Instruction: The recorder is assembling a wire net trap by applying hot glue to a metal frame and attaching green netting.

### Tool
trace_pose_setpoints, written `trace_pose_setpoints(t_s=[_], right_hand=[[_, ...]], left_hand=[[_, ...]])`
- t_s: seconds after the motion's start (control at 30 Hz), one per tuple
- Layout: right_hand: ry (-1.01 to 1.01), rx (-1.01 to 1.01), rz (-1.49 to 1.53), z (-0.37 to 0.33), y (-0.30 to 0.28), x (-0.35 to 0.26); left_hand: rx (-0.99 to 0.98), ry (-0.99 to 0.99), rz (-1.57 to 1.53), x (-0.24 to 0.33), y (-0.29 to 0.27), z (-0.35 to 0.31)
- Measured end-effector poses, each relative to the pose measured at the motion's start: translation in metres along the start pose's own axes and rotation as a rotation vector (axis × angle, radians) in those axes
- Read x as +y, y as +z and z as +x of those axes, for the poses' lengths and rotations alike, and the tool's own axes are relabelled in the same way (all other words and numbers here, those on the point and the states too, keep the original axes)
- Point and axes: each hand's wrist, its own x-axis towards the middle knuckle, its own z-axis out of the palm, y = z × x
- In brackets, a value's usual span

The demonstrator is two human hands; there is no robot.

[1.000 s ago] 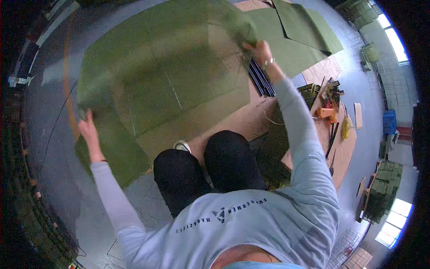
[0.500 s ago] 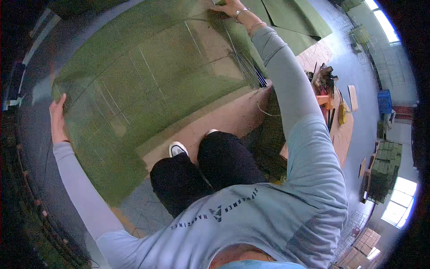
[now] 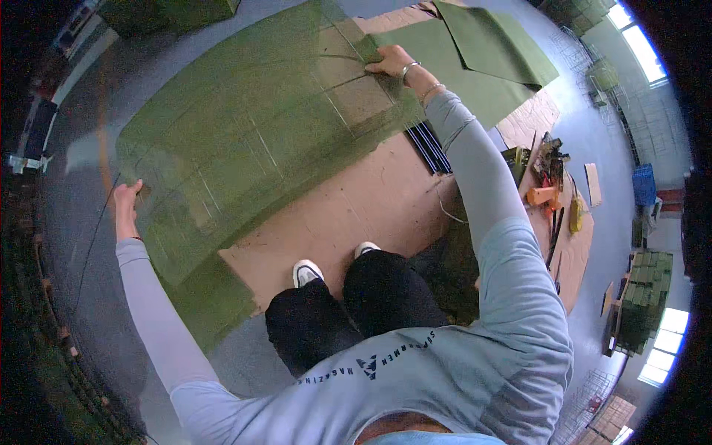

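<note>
A large see-through green mesh sheet (image 3: 230,119) is stretched between my hands in front of me. My left hand (image 3: 127,202) grips its left edge, with the thumb on top. At its far right corner, my right hand (image 3: 390,61) pinches the edge; those fingertips are partly hidden. Through the mesh, pale straight lines and a dark curved line show. Below the sheet lie brown cardboard (image 3: 334,196) and a piece of green fabric (image 3: 211,311). Several dark rods (image 3: 429,148) lie on the cardboard beside the sheet's right end.
More green fabric (image 3: 489,48) lies folded at the far right. An orange-handled tool (image 3: 543,196), a yellow object (image 3: 575,213) and dark tools lie on cardboard to my right. Stacked green bundles (image 3: 644,297) and a blue crate (image 3: 644,184) stand farther right. My shoes rest on the cardboard.
Both hands have come with the mesh sheet: the right one nearer to me, the left one a little rightward. More of the cardboard and the dark rods now shows.
</note>
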Motion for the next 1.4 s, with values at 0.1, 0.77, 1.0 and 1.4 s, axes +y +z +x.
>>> trace_pose_setpoints(t_s=[0.1,0.77,1.0,1.4], right_hand=[[0.049,-0.026,-0.053,0.003,-0.004,0.007],[-0.379,0.435,0.081,-0.135,0.020,-0.009],[-0.452,0.343,-0.147,-0.218,0.018,-0.036],[-0.480,0.257,-0.372,-0.253,0.008,-0.039]], left_hand=[[0.003,0.130,0.095,-0.012,0.022,0.007],[0.263,0.423,0.448,-0.010,0.021,-0.135],[0.149,0.698,0.577,-0.027,0.012,-0.231],[-0.002,0.857,0.672,-0.014,0.000,-0.300]])
